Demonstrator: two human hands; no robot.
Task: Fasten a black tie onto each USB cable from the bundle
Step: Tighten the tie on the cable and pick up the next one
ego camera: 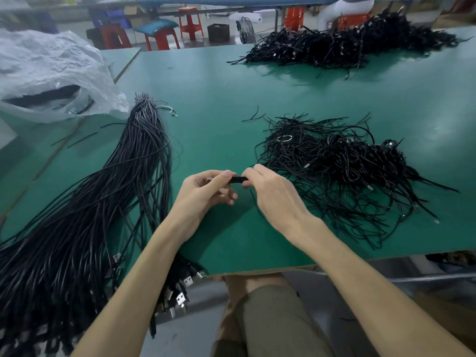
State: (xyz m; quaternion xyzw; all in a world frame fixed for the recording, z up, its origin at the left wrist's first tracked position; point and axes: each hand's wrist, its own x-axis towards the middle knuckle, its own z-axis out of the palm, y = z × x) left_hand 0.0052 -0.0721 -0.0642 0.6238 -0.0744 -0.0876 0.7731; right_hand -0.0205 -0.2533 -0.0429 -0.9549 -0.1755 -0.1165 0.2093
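Note:
My left hand (206, 191) and my right hand (270, 191) meet over the green table (219, 104), both pinching one short folded black USB cable (238, 179) between their fingertips. A thin black strand hangs below my right hand. A long bundle of black USB cables (103, 202) lies on the left, its silver plugs (185, 282) hanging over the front edge. A loose pile of black ties and tied cables (334, 166) lies just right of my right hand.
A second heap of black cables (334, 45) sits at the far right of the table. A crumpled clear plastic bag (51, 73) lies at the far left. Red stools (190, 21) stand beyond the table. My knees are below the front edge.

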